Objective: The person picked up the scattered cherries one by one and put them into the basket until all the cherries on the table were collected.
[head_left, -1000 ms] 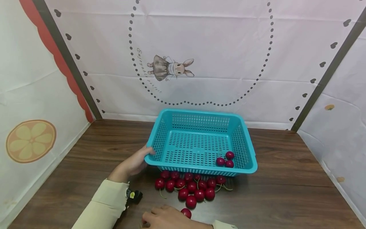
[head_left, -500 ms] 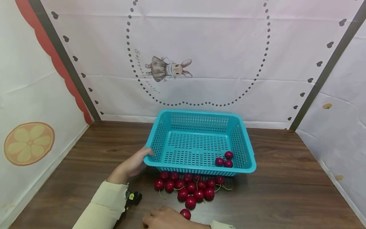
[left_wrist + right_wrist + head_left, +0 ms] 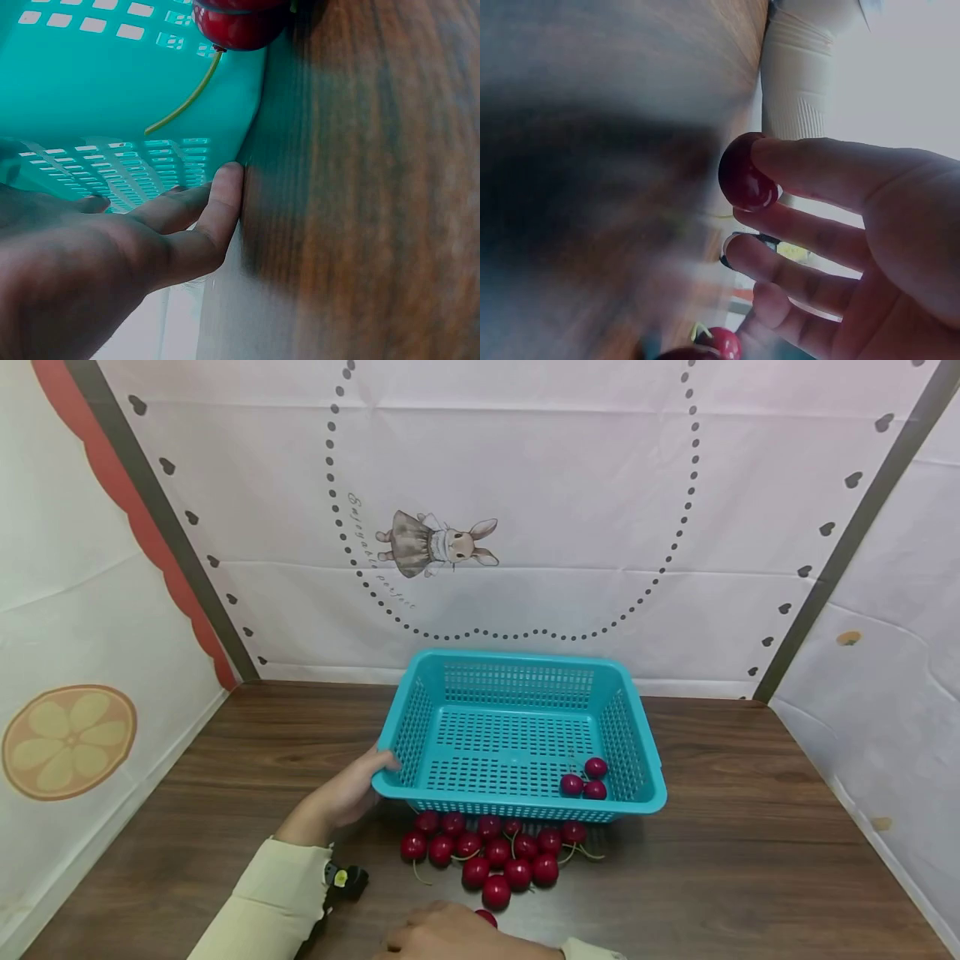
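Note:
A turquoise slotted plastic basket (image 3: 480, 796) stands at the back of the table. My left hand (image 3: 348, 792) grips its front left corner, thumb over the rim; the left wrist view shows the fingers against the outer wall. Three cherries (image 3: 572, 785) lie inside at the right front. Several red cherries (image 3: 496, 892), some with green stems, are bunched before the basket. My right hand (image 3: 457, 935) is low at the front edge of the view. In the right wrist view it pinches a dark red cherry (image 3: 748, 174) between thumb and forefinger. One cherry (image 3: 486, 917) peeks out behind this hand.
A pale printed cloth (image 3: 570, 527) with a rabbit picture hangs behind the wooden table (image 3: 742, 827), close to the basket's back. Similar cloth rises at the left and right sides. A small black device (image 3: 348, 881) is strapped at the left wrist.
The head view has shifted slightly, so everything sits a little further left. My right hand now covers more of the nearest cherry. The left hand keeps its grip on the basket.

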`<state>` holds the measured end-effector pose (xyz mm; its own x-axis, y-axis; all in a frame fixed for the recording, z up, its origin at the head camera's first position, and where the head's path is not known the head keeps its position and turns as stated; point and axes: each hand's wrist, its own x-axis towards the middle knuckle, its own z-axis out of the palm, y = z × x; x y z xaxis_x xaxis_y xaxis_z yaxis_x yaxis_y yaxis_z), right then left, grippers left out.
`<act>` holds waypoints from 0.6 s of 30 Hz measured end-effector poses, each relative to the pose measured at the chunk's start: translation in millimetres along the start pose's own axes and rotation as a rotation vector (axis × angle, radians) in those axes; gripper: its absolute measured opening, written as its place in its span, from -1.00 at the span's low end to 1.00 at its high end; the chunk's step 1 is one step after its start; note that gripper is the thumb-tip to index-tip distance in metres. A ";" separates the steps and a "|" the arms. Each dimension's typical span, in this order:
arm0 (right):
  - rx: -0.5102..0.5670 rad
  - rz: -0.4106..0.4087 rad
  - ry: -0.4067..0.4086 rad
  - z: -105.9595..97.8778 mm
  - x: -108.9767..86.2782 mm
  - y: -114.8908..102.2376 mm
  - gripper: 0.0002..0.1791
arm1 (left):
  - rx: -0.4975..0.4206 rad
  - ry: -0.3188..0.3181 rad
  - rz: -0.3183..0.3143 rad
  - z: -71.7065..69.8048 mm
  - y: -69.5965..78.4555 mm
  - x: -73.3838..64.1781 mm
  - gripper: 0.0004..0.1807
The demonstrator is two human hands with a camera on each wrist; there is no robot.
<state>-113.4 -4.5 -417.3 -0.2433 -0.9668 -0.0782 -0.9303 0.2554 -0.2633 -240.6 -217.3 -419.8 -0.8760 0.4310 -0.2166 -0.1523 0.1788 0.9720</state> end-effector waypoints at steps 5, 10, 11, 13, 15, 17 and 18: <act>-0.066 -0.015 0.009 -6.6 -7.0 -0.7 -0.66 | -0.005 -0.005 -0.008 0.5 1.8 -0.2 -0.14; -0.050 -0.001 0.073 -15.7 -16.8 -1.7 -0.67 | -0.010 -0.002 -0.010 -1.0 2.1 -0.5 -0.15; -0.054 0.002 0.092 -18.1 -20.0 -2.1 -0.65 | -0.011 -0.001 -0.009 -1.2 2.2 -0.5 -0.15; -0.058 0.009 0.125 -23.2 -28.1 -3.2 -0.62 | -0.010 -0.001 -0.005 -1.3 2.1 -0.7 -0.15; -0.037 0.015 0.164 -29.6 -37.8 -4.2 -0.58 | -0.015 -0.001 -0.006 -1.0 1.5 -0.8 -0.15; -0.010 0.023 0.222 -37.0 -48.2 -5.7 -0.59 | -0.013 -0.006 -0.003 -0.6 1.4 -1.1 -0.15; 0.001 0.031 0.256 -41.2 -53.4 -6.4 -0.60 | -0.011 -0.007 -0.002 -0.4 1.5 -1.2 -0.15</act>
<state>-105.8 45.2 -371.8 -0.3331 -0.9293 0.1596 -0.9211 0.2845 -0.2656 -239.9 -217.9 -418.0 -0.8725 0.4368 -0.2191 -0.1591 0.1699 0.9725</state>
